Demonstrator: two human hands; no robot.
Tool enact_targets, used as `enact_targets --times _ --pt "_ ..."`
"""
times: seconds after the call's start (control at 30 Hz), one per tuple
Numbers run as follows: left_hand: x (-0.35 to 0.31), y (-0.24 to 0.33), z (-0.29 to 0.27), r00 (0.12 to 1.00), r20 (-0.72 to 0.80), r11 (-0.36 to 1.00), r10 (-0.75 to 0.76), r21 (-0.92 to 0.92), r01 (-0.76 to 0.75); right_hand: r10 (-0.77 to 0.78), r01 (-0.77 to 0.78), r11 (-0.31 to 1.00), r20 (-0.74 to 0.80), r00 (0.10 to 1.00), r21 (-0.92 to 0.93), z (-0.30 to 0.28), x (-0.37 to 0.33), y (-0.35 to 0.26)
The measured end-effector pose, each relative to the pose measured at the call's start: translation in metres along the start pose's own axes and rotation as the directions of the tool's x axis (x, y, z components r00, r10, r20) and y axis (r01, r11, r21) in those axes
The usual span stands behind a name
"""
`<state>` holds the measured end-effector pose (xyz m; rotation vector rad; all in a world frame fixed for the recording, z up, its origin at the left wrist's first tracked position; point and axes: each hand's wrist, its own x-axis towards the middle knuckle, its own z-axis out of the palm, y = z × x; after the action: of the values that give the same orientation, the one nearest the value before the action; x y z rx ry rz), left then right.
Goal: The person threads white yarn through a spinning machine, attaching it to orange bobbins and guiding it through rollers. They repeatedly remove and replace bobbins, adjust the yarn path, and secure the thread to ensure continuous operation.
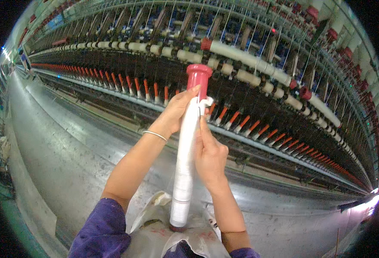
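Both hands grip one long bobbin of white yarn wound on a red plastic tube [185, 159], held upright in front of the chest. Left hand [175, 112] wraps the upper part from the left, fingertips reaching the bare red head of the tube; a thin silver bangle [155, 135] sits on that wrist. Right hand [209, 155] closes on the bobbin's right side lower down, its forefinger raised along the yarn toward a small loose white tuft near the top. The bobbin's foot rests at the mouth of a white cloth pouch [155, 234] at the waist, between the purple sleeves [105, 232].

Judging from the raised finger, the step in hand looks like finding or freeing the yarn end at the top; that calls for fine fingertip work while the left hand steadies the tube.

Ahead runs a long spinning frame [258, 99], its row of red-and-white spindles [241, 122] close behind the hands. Grey aisle floor [56, 142] to the left gives open room; forward reach is tight.
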<state>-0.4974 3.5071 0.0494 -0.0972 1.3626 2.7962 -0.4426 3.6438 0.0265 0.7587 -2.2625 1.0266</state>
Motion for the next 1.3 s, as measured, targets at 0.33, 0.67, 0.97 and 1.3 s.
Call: enact_targets --times 0.33,0.67,0.97,1.3 --pt "-0.081 -0.099 -0.054 0.994 0.031 0.969 -0.108 -0.221 0.112 -0.021 -0.018 0.997 0.479 0.878 0.077 -0.025 -0.124 0.015" --pt "-0.137 -0.143 -0.017 0.982 0.107 0.976 -0.155 -0.138 0.169 -0.072 -0.068 0.886 0.281 0.957 0.460 -0.078 -0.084 0.071" --pt "-0.105 -0.042 0.019 0.940 -0.011 0.872 -0.340 0.371 0.320 -0.432 0.432 0.900 0.278 0.858 0.066 -0.067 0.013 0.111" --pt "-0.057 -0.056 -0.005 0.660 -0.547 0.794 0.515 0.014 -0.608 -0.115 0.027 0.981 0.468 0.876 0.191 -0.010 -0.021 0.078"
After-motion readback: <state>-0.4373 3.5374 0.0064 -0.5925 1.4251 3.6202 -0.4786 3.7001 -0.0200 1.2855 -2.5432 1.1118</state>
